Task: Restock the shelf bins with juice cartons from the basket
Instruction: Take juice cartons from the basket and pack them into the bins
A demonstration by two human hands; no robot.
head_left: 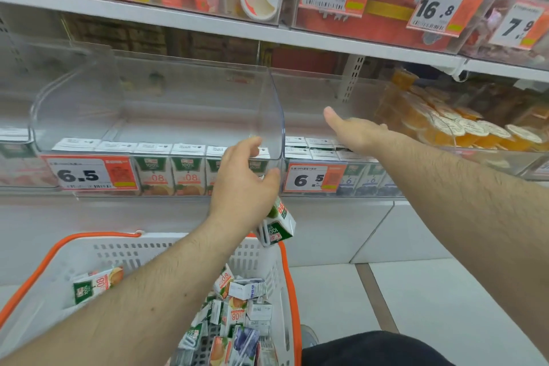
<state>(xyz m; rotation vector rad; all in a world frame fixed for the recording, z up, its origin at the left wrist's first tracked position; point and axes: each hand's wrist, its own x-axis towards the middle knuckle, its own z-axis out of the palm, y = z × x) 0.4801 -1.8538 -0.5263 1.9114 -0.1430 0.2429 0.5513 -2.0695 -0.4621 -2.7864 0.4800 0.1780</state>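
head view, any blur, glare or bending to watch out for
Head view: wide-angle bending curves the white shelf edge and floor lines; the upper shelf packets and far corners are soft; the green-and-white juice carton under the left hand is motion-smeared; faint reflections streak the clear plastic bin; lighting is even, without hard shadows.
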